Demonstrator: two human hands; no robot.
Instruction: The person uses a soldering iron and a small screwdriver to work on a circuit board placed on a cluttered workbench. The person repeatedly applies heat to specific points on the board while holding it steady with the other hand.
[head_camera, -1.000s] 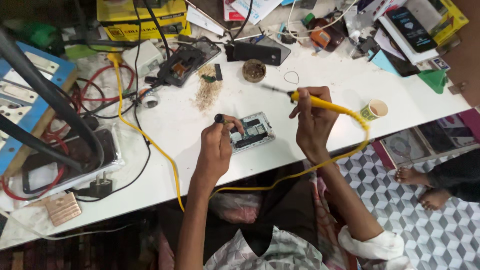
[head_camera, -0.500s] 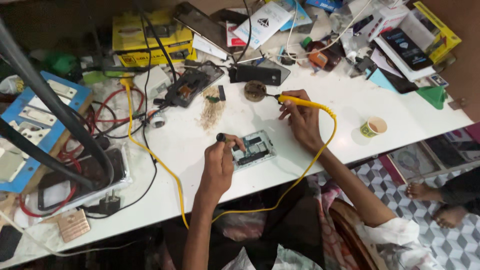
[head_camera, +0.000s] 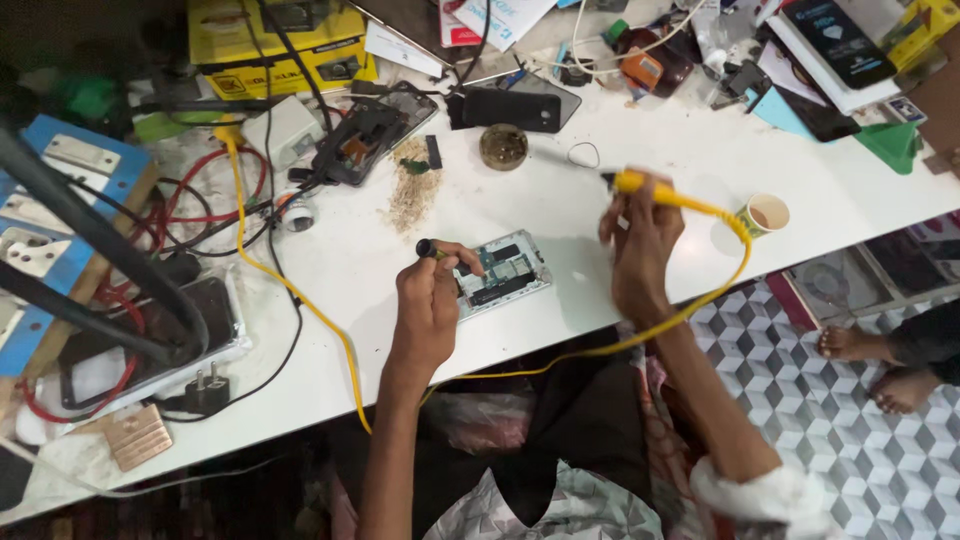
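The opened phone (head_camera: 503, 273) lies flat on the white counter (head_camera: 640, 300), close to its near edge and right in front of the person, where both hands can reach it without stretching. The left hand (head_camera: 428, 305) is closed around a small dark-tipped tool (head_camera: 428, 247), its knuckles resting against the phone's left side, seemingly to keep the board from sliding. The right hand (head_camera: 640, 245) is wrapped round the yellow soldering iron (head_camera: 640, 184), lifted clear of the phone and toward the far side of the counter; its tip is blurred, so I can't say what it touches. The yellow cord (head_camera: 730, 270) loops over the near edge, out of the way. A paper cup (head_camera: 767, 212) stands near the right edge, well apart from the work.
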